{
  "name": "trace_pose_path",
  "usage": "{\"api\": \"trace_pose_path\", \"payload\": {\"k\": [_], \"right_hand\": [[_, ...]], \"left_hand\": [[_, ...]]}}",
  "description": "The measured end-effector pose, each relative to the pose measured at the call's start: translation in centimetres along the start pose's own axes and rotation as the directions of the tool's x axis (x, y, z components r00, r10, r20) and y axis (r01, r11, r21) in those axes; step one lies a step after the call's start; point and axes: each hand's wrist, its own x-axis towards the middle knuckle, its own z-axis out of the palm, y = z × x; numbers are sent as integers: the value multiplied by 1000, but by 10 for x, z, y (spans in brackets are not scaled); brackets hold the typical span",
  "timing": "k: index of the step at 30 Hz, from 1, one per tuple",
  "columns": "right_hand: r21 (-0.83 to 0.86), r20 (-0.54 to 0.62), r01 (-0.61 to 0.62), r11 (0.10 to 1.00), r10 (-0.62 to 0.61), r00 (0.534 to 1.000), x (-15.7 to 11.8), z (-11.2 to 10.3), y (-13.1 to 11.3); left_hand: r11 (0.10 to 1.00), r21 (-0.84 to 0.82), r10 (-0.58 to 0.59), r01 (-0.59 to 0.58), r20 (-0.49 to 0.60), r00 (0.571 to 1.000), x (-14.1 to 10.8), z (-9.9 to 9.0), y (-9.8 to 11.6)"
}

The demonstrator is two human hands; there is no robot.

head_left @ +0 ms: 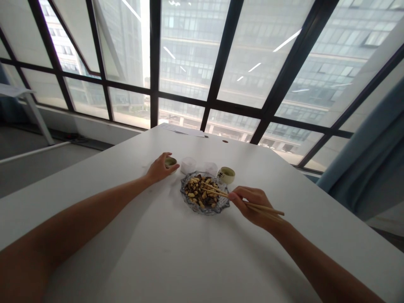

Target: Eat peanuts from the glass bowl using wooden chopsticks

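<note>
My right hand [251, 204] is closed around a pair of wooden chopsticks [217, 191]. Their tips reach into a scalloped glass bowl [205, 210] of peanuts and dark sunflower seeds [196, 194]. Whether the tips pinch anything is too small to tell. To the left, my left hand [160, 168] curves its thumb and fingers around a small green cup [171, 161], gripping it at the side while it stands on the table. A second green cup [227, 175] with a dark written character stands just behind the bowl on the right.
Two small clear containers [188, 165] stand behind the bowl, between the cups. The white table [176, 252] runs up to large black-framed windows [189, 101]. Paper [183, 129] lies at its far edge. A blue curtain [362, 164] hangs at right; another table [15, 90] is at left.
</note>
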Motion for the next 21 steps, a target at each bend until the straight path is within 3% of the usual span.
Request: {"api": "trace_pose_path", "payload": {"k": [4, 6, 10, 13, 17, 21], "right_hand": [[11, 118, 80, 997, -81, 990, 1, 1, -1], [7, 120, 86, 996, -86, 989, 1, 1, -1], [-13, 12, 9, 1000, -9, 1000, 0, 0, -1], [123, -97, -143, 982, 155, 983, -2, 2, 3], [489, -196, -310, 815, 449, 872, 1, 10, 19], [722, -161, -351, 596, 639, 752, 1, 19, 43]], "left_hand": [[1000, 1, -8, 8, 0, 1000, 0, 0, 0], [1000, 5, -13, 13, -4, 1000, 0, 0, 1], [1000, 8, -13, 13, -7, 1000, 0, 0, 1], [1000, 11, -6, 6, -4, 1000, 0, 0, 0], [1000, 7, 8, -8, -5, 1000, 0, 0, -1], [1000, 16, -3, 3, 1, 1000, 0, 0, -1]]}}
